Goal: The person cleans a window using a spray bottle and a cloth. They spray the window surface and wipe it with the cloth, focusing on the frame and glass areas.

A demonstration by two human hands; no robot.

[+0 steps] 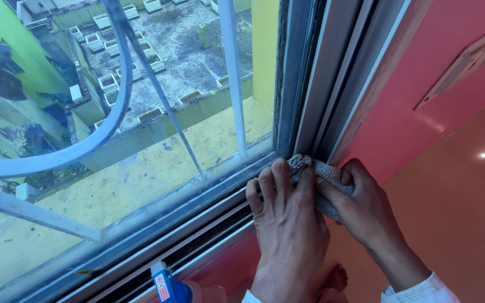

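cloth (322, 178) — grey, knitted, bunched at the lower corner of the window frame (310, 84), against the track (197, 235). left hand (287, 219): fingers flat and together, pressing on the cloth. right hand (360, 205): fingers curled, clamped on the cloth's right end. blue bottle (169, 287) — at bottom edge, below the track. pink wall (422, 101) to the right.

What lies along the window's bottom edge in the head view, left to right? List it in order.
Blue spray bottle → left hand → grey cloth at the frame corner → right hand → pink wall.
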